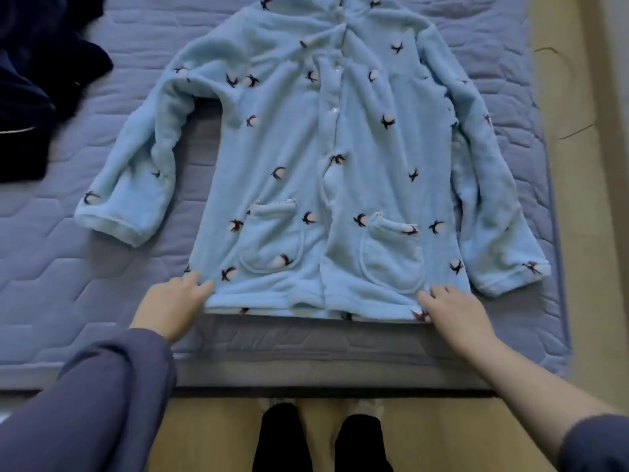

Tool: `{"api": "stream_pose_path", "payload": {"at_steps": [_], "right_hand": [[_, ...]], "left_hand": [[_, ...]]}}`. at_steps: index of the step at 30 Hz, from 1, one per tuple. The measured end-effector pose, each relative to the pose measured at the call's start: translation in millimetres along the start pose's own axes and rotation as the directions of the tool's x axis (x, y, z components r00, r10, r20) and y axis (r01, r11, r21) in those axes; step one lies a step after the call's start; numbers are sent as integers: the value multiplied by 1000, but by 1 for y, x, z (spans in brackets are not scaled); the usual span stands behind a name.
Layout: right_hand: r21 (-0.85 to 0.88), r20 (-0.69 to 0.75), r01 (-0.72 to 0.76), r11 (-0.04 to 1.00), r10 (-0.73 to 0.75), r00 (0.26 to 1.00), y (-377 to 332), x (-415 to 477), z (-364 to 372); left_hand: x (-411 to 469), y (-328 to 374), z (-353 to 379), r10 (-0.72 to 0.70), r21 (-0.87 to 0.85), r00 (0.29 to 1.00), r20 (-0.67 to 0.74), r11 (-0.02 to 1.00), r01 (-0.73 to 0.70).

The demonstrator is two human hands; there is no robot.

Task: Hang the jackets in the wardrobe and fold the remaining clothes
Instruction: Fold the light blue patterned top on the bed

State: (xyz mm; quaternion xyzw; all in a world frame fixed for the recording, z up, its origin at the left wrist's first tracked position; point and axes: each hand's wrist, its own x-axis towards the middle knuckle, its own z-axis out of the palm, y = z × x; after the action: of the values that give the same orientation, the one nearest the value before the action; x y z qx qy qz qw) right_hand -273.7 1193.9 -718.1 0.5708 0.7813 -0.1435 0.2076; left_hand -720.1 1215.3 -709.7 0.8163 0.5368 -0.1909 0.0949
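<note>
collar: cut off by the upper frame edge; neckline not seen.
dark clothes (37, 80): heaped at the far left corner, cut off by the frame; type and number of garments cannot be told.
print: small dark marks with pale spots scattered over the top (340, 165); the motif is too blurred to name.
left thumb: hidden behind the fingers.
feet: blurred, half hidden under the bed edge; only dark legs (282, 437) on the wooden floor (578, 233) are made out.
left hand (173, 301): reached forward from a grey sleeve (85, 403), back up, fingers (200, 284) held together and lightly bent, tips laid on the hem corner. Whether the fabric is pinched cannot be told.
right hand (456, 315): reached forward, forearm bare, sleeve pushed up near the elbow, back up. Fingers (439, 292) nearly straight and a little spread, tips rested on top of the hem below a pocket (391, 253); nothing is gripped.
top position: light blue fleece, buttoned, laid flat front-up on the quilted mattress (68, 267), hem toward the person and near the bed edge.
top sleeves: one is spread out toward the dark clothes, cuff (112, 226) on the mattress; the other is laid along the body, cuff (507, 277) near the mattress edge.
hands vs top: one at each end of the hem, well apart.
</note>
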Motion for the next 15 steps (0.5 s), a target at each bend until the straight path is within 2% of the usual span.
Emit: {"api": "stream_pose_path", "payload": {"at_steps": [2,4,6,7,9,11,13,15], "right_hand": [[-59,56,58,997,-55,997,2,-14,-7],[-122,219,94,988,-66,973,-8,-31,-10],[-185,418,77,980,8,908,-20,-42,2],[-188,471,59,980,37,881,-27,-46,6],[-161,498,16,987,67,865,-36,-52,14],[-137,454,-40,990,98,886,-36,-54,18],[-142,337,-47,989,93,937,-31,-52,20],[-156,287,-23,987,68,956,-27,-52,20]], "left_hand": [[-24,-3,4,48,-3,996,78,999,-48],[-46,14,7,50,28,986,160,998,-56],[-56,35,15,25,83,967,252,995,-47],[-57,45,17,-19,129,951,310,991,-23],[-52,60,17,-126,172,883,452,984,52],[-47,64,17,-165,155,867,470,982,103],[-42,62,18,-163,146,899,406,983,113],[-41,58,20,-83,118,972,219,991,58]]}}
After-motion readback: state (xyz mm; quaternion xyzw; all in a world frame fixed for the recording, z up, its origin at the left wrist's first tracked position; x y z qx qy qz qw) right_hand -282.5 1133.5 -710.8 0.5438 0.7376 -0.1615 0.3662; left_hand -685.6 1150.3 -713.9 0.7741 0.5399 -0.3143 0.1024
